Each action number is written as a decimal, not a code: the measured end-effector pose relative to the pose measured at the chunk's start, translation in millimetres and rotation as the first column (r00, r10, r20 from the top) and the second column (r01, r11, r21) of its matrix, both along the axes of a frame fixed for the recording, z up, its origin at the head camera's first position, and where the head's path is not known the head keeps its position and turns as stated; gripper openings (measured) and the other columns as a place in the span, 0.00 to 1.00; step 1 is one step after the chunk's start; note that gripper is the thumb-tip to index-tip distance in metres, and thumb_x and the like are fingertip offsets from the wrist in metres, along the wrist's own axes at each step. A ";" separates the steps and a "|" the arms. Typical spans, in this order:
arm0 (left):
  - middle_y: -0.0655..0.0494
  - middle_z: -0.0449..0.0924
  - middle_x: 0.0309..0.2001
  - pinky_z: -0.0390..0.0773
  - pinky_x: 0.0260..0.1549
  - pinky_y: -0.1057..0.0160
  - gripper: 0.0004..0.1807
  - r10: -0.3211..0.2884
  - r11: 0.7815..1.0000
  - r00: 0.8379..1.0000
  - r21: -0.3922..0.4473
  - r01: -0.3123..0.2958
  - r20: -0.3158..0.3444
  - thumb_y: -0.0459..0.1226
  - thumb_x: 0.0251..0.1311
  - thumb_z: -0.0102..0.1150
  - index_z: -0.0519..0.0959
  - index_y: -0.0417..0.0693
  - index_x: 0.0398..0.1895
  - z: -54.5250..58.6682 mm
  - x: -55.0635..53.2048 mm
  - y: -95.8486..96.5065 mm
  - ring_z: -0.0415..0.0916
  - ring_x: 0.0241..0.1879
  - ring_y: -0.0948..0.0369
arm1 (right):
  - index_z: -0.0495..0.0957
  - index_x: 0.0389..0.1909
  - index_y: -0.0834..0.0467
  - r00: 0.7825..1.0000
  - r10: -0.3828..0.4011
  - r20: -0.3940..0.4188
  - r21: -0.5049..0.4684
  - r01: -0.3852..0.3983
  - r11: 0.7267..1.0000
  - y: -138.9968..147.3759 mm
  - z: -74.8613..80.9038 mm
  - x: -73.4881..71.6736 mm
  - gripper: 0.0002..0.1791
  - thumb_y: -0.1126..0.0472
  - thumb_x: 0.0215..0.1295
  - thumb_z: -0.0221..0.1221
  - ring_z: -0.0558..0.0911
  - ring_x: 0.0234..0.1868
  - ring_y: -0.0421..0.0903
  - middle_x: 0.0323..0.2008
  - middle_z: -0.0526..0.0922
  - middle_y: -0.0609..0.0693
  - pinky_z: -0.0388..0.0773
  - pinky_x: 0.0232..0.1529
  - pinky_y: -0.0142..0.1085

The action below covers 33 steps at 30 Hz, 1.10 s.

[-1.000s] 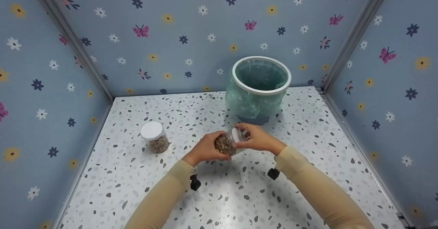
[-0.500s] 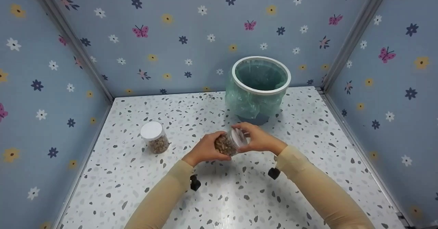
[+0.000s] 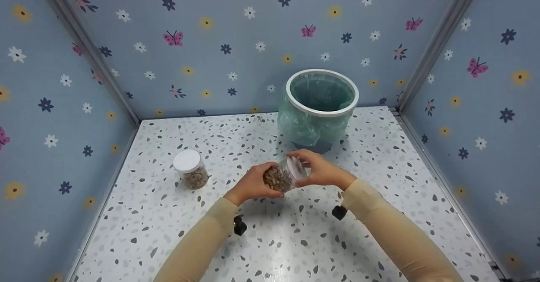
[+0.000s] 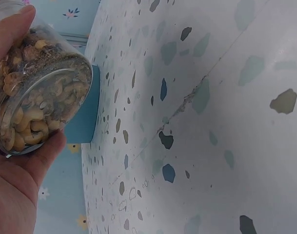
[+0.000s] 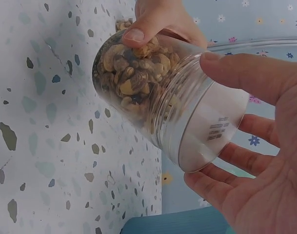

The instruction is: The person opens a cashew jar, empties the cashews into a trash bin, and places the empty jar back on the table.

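Both hands are on the one jar of nuts (image 3: 283, 175), tipped sideways just above the table's (image 3: 270, 240) middle, left hand (image 3: 252, 185) gripping the base, right hand (image 3: 320, 170) curled round the lid end, and I reckon it spills if either slips

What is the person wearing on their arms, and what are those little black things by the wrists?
Both arms wear long, snug, plain beige sleeves that reach down to the wrists. The left hand and right hand are bare, with no gloves or rings to be seen. A small black gadget sits under each wrist.
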<state>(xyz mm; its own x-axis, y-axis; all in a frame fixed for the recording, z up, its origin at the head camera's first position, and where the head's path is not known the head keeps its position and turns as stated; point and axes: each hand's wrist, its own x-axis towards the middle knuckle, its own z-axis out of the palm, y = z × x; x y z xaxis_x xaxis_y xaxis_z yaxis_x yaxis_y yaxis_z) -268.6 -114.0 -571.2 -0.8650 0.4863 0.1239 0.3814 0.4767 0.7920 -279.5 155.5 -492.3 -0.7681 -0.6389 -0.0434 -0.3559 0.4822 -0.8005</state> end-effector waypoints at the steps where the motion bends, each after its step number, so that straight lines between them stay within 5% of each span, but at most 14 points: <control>1: 0.48 0.85 0.64 0.83 0.61 0.48 0.51 0.003 1.000 1.000 0.001 -0.003 0.002 0.49 0.45 0.90 0.76 0.46 0.74 -0.2 -0.1 -0.3 0.82 0.58 0.54 | 0.69 0.80 0.60 1.000 -0.004 -0.002 0.002 0.004 1.000 0.9 0.1 -0.3 0.49 0.67 0.57 0.80 0.73 0.75 0.62 0.75 0.73 0.59 0.73 0.76 0.62; 15: 0.46 0.84 0.64 0.82 0.65 0.48 0.52 0.032 0.999 0.999 0.004 -0.032 0.014 0.49 0.44 0.90 0.76 0.45 0.74 2.3 0.4 -4.3 0.83 0.60 0.53 | 0.69 0.79 0.63 0.999 -0.026 -0.037 0.011 0.026 1.000 15.6 1.6 -4.1 0.49 0.66 0.56 0.80 0.72 0.76 0.65 0.77 0.72 0.62 0.71 0.77 0.61; 33: 0.46 0.84 0.64 0.82 0.65 0.47 0.52 0.035 0.999 0.999 -0.006 -0.035 0.013 0.53 0.44 0.89 0.76 0.47 0.74 3.3 -1.6 -10.5 0.82 0.60 0.52 | 0.70 0.80 0.53 0.992 -0.119 -0.030 0.117 0.122 0.986 29.8 -1.8 -7.9 0.50 0.56 0.57 0.82 0.73 0.76 0.61 0.77 0.73 0.57 0.71 0.77 0.63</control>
